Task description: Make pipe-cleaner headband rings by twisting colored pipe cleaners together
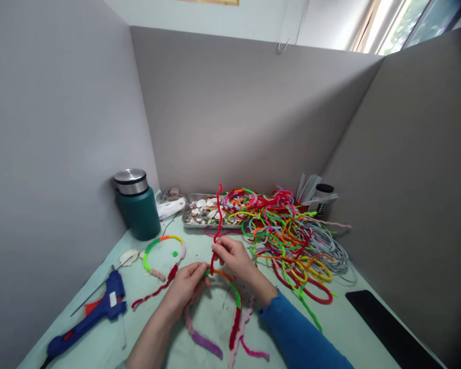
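Note:
A headband (pixel 235 294) wrapped in bands of coloured pipe cleaner, among them orange, green, red, pink and purple, arches over the table toward me. My left hand (pixel 190 282) pinches its top, at a green part. Just to the right, my right hand (pixel 232 252) grips a red pipe cleaner (pixel 219 212) that stands upright and wavy, its lower end against the band beside my left fingertips. Whether that end is wound around the band is hard to see. Pale pink and magenta pipe cleaner ends (pixel 243 328) trail by the headband's right leg.
A second wrapped headband (pixel 146 259) lies left, near a blue glue gun (pixel 100 310) and a green flask (pixel 139 212). Behind are a metal tray (pixel 194 225) of small pieces and a tangled pipe cleaner heap (pixel 280 230). A black flat object (pixel 388 323) lies right; grey partitions (pixel 253 113) enclose the table.

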{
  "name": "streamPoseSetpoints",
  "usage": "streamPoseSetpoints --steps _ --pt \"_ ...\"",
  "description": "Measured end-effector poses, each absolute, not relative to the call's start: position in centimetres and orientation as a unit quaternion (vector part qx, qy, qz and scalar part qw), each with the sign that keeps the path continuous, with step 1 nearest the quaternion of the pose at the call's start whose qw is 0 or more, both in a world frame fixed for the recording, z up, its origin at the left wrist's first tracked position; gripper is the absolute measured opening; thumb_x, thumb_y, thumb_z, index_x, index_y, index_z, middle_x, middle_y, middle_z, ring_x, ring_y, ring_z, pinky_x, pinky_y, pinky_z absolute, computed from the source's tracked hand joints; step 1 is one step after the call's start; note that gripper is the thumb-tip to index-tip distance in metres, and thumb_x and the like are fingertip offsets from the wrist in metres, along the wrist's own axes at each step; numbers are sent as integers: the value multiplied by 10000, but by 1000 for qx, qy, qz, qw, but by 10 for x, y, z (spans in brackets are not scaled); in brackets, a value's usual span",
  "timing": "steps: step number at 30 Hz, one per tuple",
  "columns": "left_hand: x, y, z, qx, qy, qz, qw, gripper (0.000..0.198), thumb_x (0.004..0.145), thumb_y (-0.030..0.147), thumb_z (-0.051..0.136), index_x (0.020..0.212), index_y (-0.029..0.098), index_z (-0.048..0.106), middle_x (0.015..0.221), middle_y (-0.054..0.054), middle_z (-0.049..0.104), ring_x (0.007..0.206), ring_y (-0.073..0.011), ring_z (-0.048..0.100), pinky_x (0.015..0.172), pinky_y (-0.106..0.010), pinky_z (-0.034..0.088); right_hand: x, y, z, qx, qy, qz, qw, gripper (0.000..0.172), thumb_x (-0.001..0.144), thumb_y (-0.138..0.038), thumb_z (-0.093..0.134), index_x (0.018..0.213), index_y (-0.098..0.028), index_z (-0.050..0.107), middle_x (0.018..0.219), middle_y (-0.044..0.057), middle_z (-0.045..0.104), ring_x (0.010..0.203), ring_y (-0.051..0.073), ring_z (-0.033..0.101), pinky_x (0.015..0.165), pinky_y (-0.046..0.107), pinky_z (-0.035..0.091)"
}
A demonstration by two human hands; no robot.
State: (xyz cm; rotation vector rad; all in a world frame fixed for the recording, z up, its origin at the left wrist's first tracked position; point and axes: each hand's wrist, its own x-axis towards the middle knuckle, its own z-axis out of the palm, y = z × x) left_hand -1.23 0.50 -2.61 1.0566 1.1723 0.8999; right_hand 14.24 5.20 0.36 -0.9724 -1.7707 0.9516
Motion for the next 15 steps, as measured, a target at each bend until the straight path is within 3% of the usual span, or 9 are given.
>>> streamPoseSetpoints --steps 10,15 --pt "-11 3 -25 436 513 393 626 468 759 621 465 632 172 502 373 88 325 332 -51 230 341 -185 172 139 52 -4 -389 -685 420 450 258 865 -304 471 659 -170 549 556 -39 512 511 87 461 519 199 361" --pt "-13 3 -24 483 496 388 609 356 701 493 629 776 151 566 486 92 362 382 -41 242 355 -175 180 139 51 -4 -394 -681 419 453 243 855 -298 486 655 -171 544 544 -50 502 491 83 445 501 198 349"
